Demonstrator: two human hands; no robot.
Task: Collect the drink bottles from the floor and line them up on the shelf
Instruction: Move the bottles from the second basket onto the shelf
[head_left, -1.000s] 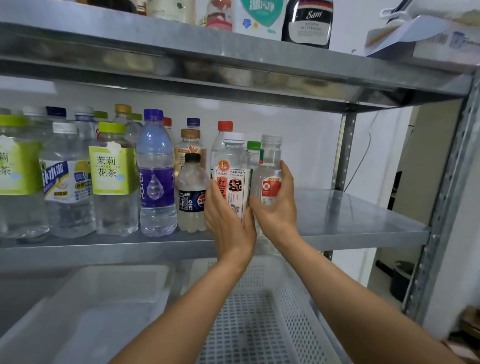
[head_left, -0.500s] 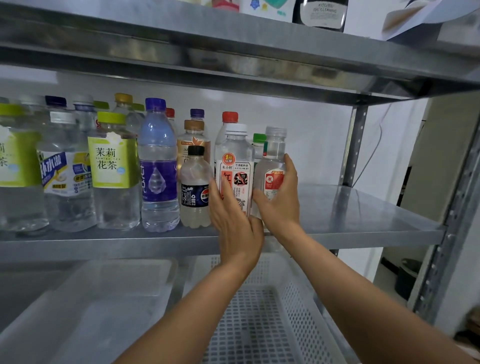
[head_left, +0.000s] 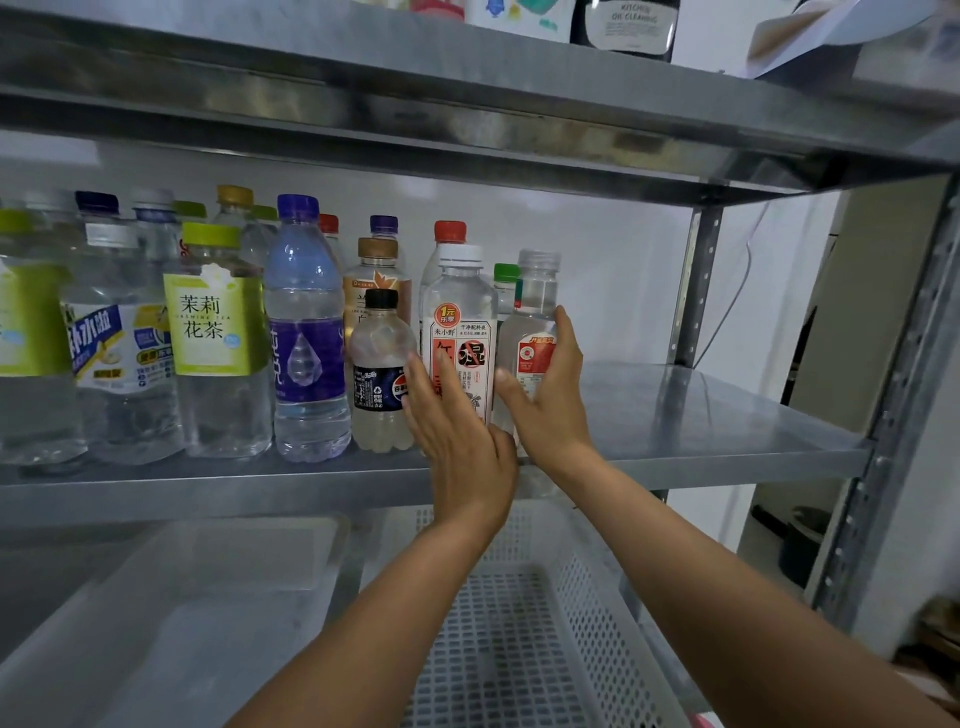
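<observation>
Many drink bottles stand in rows on the left half of the metal shelf (head_left: 701, 415). My left hand (head_left: 462, 452) rests with straight fingers against the front of a white-capped bottle with a red and white label (head_left: 460, 332), beside a small black-capped cola bottle (head_left: 379, 353). My right hand (head_left: 550, 405) grips a clear-capped bottle with a small red label (head_left: 535, 291) at the right end of the row, thumb in front and fingers round its right side. Both bottles stand upright on the shelf.
Bare shelf surface stretches right of the bottles to a metal upright (head_left: 883, 415). An upper shelf (head_left: 467, 88) hangs close above the caps. Below sit a white perforated basket (head_left: 519, 649) and a translucent bin (head_left: 182, 623). A purple-labelled water bottle (head_left: 304, 332) and jasmine tea bottle (head_left: 213, 322) stand further left.
Both hands stay on the same two bottles. The view has shifted slightly, and my left fingers have slid a little higher on the white-capped bottle.
</observation>
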